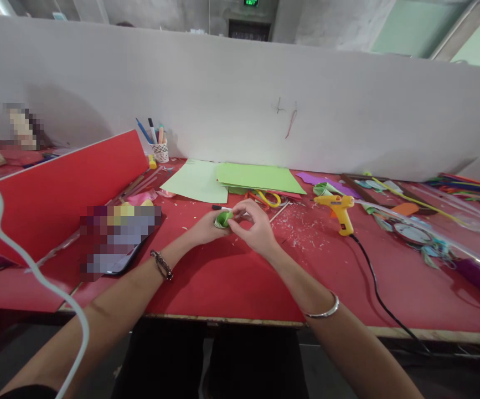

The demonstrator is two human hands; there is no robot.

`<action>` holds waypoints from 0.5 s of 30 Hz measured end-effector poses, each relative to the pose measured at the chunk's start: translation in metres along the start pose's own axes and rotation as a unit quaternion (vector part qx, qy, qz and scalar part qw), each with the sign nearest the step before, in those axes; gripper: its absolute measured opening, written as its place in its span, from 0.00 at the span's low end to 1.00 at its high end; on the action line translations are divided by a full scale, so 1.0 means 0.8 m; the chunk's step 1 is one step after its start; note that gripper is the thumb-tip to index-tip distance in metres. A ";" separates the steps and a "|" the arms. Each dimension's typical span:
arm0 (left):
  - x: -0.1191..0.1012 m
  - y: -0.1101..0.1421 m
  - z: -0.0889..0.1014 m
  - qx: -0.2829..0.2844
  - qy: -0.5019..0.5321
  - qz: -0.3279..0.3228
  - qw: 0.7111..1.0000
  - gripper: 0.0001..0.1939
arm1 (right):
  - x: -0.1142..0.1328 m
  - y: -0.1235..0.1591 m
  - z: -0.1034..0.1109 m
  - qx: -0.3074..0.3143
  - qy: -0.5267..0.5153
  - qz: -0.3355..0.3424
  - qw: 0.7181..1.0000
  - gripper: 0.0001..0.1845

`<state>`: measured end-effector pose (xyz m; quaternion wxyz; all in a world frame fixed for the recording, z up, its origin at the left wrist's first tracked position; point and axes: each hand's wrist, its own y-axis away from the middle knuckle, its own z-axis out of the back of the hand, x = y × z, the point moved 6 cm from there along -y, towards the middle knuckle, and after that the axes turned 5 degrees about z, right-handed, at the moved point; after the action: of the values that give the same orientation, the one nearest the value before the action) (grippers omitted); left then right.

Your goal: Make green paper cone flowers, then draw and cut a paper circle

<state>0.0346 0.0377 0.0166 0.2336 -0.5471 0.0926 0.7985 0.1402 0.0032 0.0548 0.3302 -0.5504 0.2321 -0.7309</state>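
A small rolled piece of green paper (222,220) is held above the red table in front of me, its round opening facing up toward me. My left hand (207,228) is closed around its lower left side. From the right, my right hand (253,224) pinches the roll's edge between thumb and fingers. Just behind the hands lie a dark-capped pen (220,208), partly covered, and yellow-handled scissors (269,199). Further back rest a pale green sheet (198,180) and brighter green sheets (260,177).
A yellow glue gun (339,210) stands at right, its black cord (370,271) running over the table edge. A phone (134,252) lies left, before a red board (69,194). A pen cup (160,151) stands by the white partition (223,100). A white cable (36,271) hangs at left.
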 end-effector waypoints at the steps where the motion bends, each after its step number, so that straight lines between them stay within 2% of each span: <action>1: 0.000 0.000 0.000 0.002 0.004 -0.001 1.000 0.12 | 0.002 0.000 -0.001 0.007 0.008 0.005 1.000 0.06; 6: -0.002 0.000 -0.001 0.010 0.005 -0.024 1.000 0.11 | 0.007 0.000 -0.004 0.027 0.028 0.008 0.999 0.04; 10: 0.002 0.001 -0.004 0.015 0.000 -0.037 0.999 0.13 | 0.005 0.000 -0.005 0.038 0.050 -0.016 0.998 0.07; 15: 0.004 0.004 0.002 -0.019 -0.046 -0.054 0.997 0.16 | -0.010 0.005 -0.010 0.031 0.048 -0.063 0.996 0.07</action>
<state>0.0307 0.0362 0.0140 0.2699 -0.5181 0.0375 0.8107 0.1344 0.0059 0.0445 0.2888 -0.5173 0.1900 -0.7828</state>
